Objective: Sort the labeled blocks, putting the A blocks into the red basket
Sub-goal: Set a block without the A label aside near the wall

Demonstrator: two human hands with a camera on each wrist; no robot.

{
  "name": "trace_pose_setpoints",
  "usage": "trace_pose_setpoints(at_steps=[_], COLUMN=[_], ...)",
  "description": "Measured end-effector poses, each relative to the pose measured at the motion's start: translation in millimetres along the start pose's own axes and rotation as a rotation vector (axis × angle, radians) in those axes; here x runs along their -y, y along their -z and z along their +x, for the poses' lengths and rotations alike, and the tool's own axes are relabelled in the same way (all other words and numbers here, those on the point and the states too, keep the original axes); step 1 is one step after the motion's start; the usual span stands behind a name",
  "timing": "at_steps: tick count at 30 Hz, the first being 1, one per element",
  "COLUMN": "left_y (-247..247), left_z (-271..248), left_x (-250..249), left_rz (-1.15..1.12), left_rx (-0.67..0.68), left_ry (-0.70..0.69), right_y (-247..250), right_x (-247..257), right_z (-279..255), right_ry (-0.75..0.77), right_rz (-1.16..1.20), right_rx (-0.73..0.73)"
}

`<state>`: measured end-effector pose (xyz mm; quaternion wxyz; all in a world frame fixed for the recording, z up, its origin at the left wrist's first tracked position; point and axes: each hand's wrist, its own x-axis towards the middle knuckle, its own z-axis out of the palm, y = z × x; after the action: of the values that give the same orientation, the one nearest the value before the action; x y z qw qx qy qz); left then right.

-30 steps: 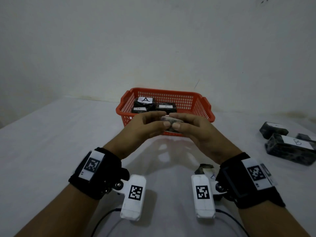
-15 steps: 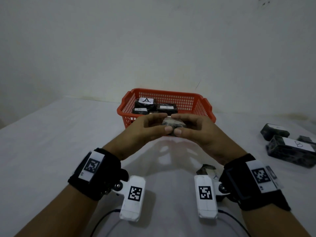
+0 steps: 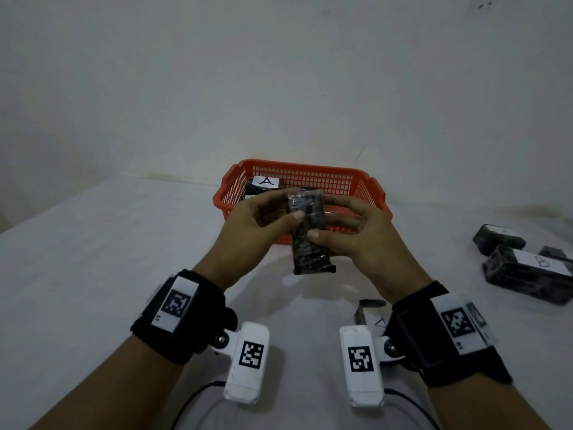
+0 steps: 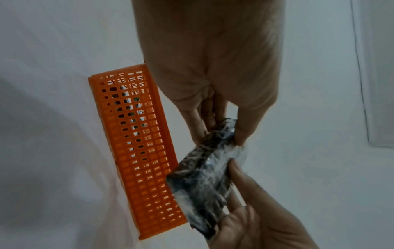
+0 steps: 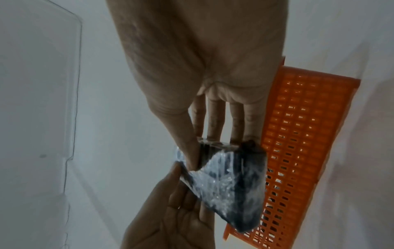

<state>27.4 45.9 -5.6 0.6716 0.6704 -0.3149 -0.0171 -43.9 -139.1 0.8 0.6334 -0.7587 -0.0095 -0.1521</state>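
Note:
A dark block wrapped in clear plastic is held up on end in front of the red basket. No label shows on the face toward me. My left hand pinches its upper left part, and my right hand pinches its right side, thumb on the front. In the left wrist view the left fingers grip one end of the block. The right wrist view shows the right thumb and fingers on the block. A block labeled A lies inside the basket.
On the white table at the right lie several dark blocks, the nearest labeled B, another behind it. A small dark piece with a paper label lies by my right wrist. The wall stands close behind the basket.
The block lay flat between my fingertips before; now it is turned up on end with a dark face toward me. Both hands have risen slightly toward the basket.

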Motion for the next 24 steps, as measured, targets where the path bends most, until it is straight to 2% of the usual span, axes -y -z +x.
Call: trace_pose_setpoints(at_steps=[2,5,9,13,15,18,19,21,24], left_y=[0.8,-0.9,-2.6,-1.1,1.0,1.8,0.8,-1.4,-1.3], left_z=[-1.0,-2.5,-3.1,-3.9,-3.9,-3.9,-3.8,-4.4,-4.1], left_x=[0.4,-0.4,-1.1,-3.8,0.7,5.5,6.1,5.3,4.4], left_rz=[-0.003,-0.018,-0.040,0.003,0.040,0.107,0.126,0.139,0.101], left_rx=[-0.048,-0.046,-0.019,0.013,0.042,0.126,0.163,0.195,0.156], left_ry=[-0.058,-0.115,-0.189,-0.233,-0.185,0.020,0.051,0.045,0.020], right_y=[-0.4,-3.4,-0.9,8.1,9.5,11.3,12.2,13.9,15.4], right_x=[2.1,3.5,7.0,6.4,3.6,-2.2,-3.7,-6.8,-9.7], right_z=[-1.1,0.0,2.1,-0.1,0.9,3.8,4.4,5.9,7.9], right_ry=[0.043,0.076,0.007,-0.093,-0.059,0.024,0.045,0.078,0.075], right_rz=[-0.013,-0.008,0.028,0.079,0.140,0.182,0.178,0.145,0.113], right_rx=[0.000,0.008,0.016,0.141,0.158,0.155,0.162,0.182,0.209])
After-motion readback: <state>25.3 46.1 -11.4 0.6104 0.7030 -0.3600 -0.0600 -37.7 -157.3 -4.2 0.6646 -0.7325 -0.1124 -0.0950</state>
